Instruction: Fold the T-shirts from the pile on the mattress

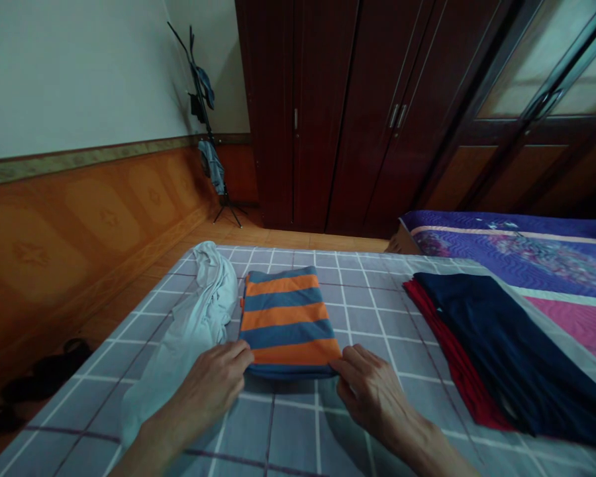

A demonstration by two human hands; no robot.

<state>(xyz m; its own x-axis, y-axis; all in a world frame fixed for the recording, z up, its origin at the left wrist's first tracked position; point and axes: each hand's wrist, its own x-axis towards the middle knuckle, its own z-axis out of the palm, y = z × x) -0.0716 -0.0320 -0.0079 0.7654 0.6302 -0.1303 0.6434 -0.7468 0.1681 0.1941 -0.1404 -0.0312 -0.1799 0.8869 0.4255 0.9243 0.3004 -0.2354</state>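
A folded garment with orange and blue-grey stripes (287,317) lies in front of me as a neat rectangle, its near edge slightly raised. My left hand (223,371) pinches the near left corner between thumb and fingers. At the near right corner, my right hand (362,377) grips the cloth the same way. Just left of the striped garment is a crumpled pale white garment (198,324), partly behind my left forearm. The kind of striped garment cannot be told from its folded shape.
Folded navy clothing (506,351) rests over red clothing (457,371) on the right of the checked bedsheet (357,298). Beyond are a purple floral bed cover (477,245), a dark wooden wardrobe (322,132) and a coat stand (203,119). Dark items (49,371) lie on the floor at left.
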